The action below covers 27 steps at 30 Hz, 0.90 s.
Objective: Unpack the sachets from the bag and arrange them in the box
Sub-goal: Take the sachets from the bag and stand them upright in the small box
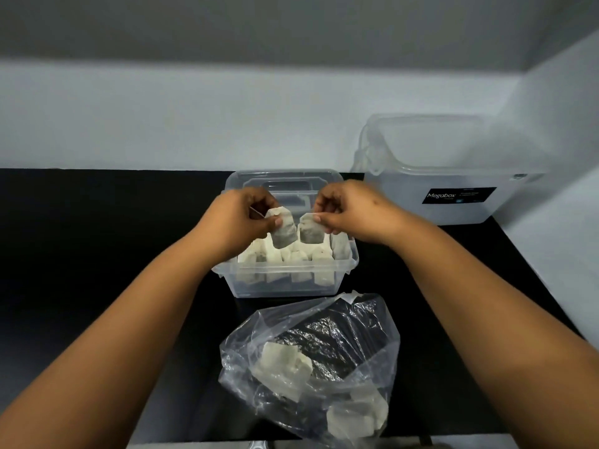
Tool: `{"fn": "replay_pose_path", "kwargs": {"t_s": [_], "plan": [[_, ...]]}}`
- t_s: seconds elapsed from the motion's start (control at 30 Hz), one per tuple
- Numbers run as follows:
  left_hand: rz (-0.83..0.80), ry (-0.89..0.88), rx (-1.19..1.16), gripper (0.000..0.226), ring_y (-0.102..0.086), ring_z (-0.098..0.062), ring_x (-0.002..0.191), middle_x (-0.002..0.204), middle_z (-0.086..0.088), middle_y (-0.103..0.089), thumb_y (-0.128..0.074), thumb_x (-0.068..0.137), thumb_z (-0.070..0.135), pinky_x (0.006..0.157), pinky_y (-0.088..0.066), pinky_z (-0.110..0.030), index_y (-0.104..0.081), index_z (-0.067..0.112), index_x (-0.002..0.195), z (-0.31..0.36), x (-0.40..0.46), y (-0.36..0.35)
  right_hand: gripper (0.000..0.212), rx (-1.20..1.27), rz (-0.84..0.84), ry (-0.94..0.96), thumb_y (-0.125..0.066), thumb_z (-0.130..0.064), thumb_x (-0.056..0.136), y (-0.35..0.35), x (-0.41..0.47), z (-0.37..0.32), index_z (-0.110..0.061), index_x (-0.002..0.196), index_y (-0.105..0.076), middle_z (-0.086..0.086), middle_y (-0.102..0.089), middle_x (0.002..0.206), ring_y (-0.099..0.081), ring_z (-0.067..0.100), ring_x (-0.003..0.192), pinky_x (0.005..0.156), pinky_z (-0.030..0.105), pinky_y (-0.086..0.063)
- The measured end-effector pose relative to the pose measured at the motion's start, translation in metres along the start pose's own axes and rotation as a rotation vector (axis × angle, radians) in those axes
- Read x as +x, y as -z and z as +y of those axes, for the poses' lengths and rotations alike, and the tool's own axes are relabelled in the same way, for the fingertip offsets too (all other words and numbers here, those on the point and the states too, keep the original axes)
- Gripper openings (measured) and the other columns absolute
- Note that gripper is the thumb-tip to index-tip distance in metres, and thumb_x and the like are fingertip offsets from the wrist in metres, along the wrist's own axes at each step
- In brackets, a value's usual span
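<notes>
Black countertop, pale wall behind. Your left hand pinches one sachet, your right hand pinches another sachet, both over the clear box of upright sachets. Plastic bag nearer you holds more. Bigger tub far right.

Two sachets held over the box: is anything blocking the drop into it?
No lid or obstacle shows. The left hand and right hand each pinch a sachet above the open box; upright sachets already fill its near row.
</notes>
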State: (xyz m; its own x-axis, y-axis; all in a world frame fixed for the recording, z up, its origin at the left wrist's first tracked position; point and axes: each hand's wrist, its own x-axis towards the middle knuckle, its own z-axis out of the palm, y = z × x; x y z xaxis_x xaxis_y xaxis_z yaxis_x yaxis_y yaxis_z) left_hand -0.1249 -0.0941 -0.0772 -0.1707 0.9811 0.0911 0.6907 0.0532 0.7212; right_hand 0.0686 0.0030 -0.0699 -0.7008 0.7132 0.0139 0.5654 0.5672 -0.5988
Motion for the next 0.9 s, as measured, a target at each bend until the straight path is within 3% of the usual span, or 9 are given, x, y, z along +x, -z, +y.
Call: {"fn": "replay_pose_path", "kwargs": {"t_s": [0.13, 0.2, 0.27, 0.37, 0.47, 0.6, 0.7, 0.8, 0.9], "plan": [[-0.067, 0.025, 0.11, 0.012, -0.068, -0.015, 0.072, 0.082, -0.001, -0.068, -0.074, 0.082, 0.02, 0.068, -0.057, -0.033, -0.066, 0.019, 0.091, -0.016, 0.022, -0.004, 0.005, -0.202, -0.195, -0.059, -0.064, -0.013, 0.09, -0.024, 0.029, 0.001, -0.017, 0.089, -0.063, -0.01, -0.061, 0.07, -0.063, 0.01, 0.065, 0.063, 0.025, -0.051], [-0.104, 0.02, 0.165, 0.011, -0.066, -0.019, 0.074, 0.081, 0.001, -0.066, -0.074, 0.082, 0.02, 0.065, -0.057, -0.035, -0.066, 0.02, 0.089, -0.02, 0.029, -0.007, 0.007, -0.238, -0.327, -0.12, -0.06, -0.006, 0.091, -0.038, 0.04, 0.002, -0.012, 0.092, -0.063, -0.004, -0.064, 0.073, -0.067, 0.013, 0.066, 0.068, 0.031, -0.057], [-0.133, 0.014, 0.209, 0.012, -0.064, -0.019, 0.074, 0.078, 0.003, -0.062, -0.074, 0.081, 0.019, 0.063, -0.052, -0.027, -0.064, 0.02, 0.088, -0.024, 0.034, -0.009, 0.008, -0.225, -0.456, -0.188, -0.059, -0.003, 0.09, -0.049, 0.047, 0.004, -0.008, 0.095, -0.064, 0.001, -0.067, 0.078, -0.068, 0.015, 0.065, 0.071, 0.033, -0.059], [-0.209, 0.028, 0.224, 0.014, -0.064, -0.02, 0.076, 0.08, 0.001, -0.062, -0.074, 0.081, 0.017, 0.069, -0.053, -0.031, -0.062, 0.019, 0.088, -0.028, 0.039, -0.011, 0.012, -0.296, -0.556, -0.231, -0.066, -0.008, 0.088, -0.06, 0.055, 0.004, -0.007, 0.1, -0.066, 0.004, -0.065, 0.085, -0.063, 0.017, 0.065, 0.06, 0.028, -0.056], [-0.283, 0.045, 0.254, 0.013, -0.062, -0.019, 0.076, 0.082, 0.0, -0.063, -0.072, 0.082, 0.015, 0.067, -0.051, -0.028, -0.063, 0.016, 0.091, -0.029, 0.043, -0.012, 0.015, -0.366, -0.595, -0.28, -0.066, -0.008, 0.086, -0.067, 0.059, 0.006, -0.008, 0.101, -0.066, 0.006, -0.065, 0.089, -0.062, 0.018, 0.065, 0.051, 0.023, -0.049], [-0.413, 0.068, 0.289, 0.015, -0.066, -0.018, 0.08, 0.088, -0.002, -0.066, -0.072, 0.082, 0.013, 0.077, -0.057, -0.032, -0.062, 0.017, 0.092, -0.034, 0.051, -0.016, 0.016, -0.447, -0.59, -0.335, -0.067, -0.008, 0.083, -0.074, 0.064, 0.012, -0.009, 0.099, -0.07, 0.009, -0.07, 0.098, -0.071, 0.026, 0.082, 0.073, 0.037, -0.061], [-0.514, 0.105, 0.296, 0.017, -0.07, -0.016, 0.073, 0.084, 0.0, -0.064, -0.072, 0.082, 0.011, 0.079, -0.059, -0.036, -0.059, 0.02, 0.087, -0.037, 0.058, -0.023, 0.017, -0.485, -0.565, -0.346, -0.069, -0.005, 0.082, -0.076, 0.065, 0.014, -0.01, 0.098, -0.07, 0.009, -0.071, 0.097, -0.071, 0.026, 0.085, 0.076, 0.04, -0.061], [-0.581, 0.111, 0.334, 0.018, -0.064, -0.011, 0.066, 0.08, 0.004, -0.059, -0.073, 0.082, 0.013, 0.068, -0.056, -0.027, -0.06, 0.017, 0.093, -0.035, 0.064, -0.031, 0.02, -0.493, -0.548, -0.352, -0.068, -0.001, 0.083, -0.071, 0.064, 0.012, -0.009, 0.101, -0.068, 0.008, -0.07, 0.097, -0.072, 0.023, 0.082, 0.076, 0.038, -0.061], [-0.672, 0.122, 0.418, 0.021, -0.061, -0.008, 0.064, 0.083, 0.003, -0.063, -0.073, 0.082, 0.017, 0.055, -0.043, -0.019, -0.06, 0.018, 0.099, -0.036, 0.07, -0.041, 0.017, -0.478, -0.529, -0.358, -0.064, 0.0, 0.087, -0.062, 0.063, 0.01, -0.006, 0.102, -0.067, 0.009, -0.072, 0.099, -0.073, 0.02, 0.08, 0.074, 0.035, -0.061]]}}
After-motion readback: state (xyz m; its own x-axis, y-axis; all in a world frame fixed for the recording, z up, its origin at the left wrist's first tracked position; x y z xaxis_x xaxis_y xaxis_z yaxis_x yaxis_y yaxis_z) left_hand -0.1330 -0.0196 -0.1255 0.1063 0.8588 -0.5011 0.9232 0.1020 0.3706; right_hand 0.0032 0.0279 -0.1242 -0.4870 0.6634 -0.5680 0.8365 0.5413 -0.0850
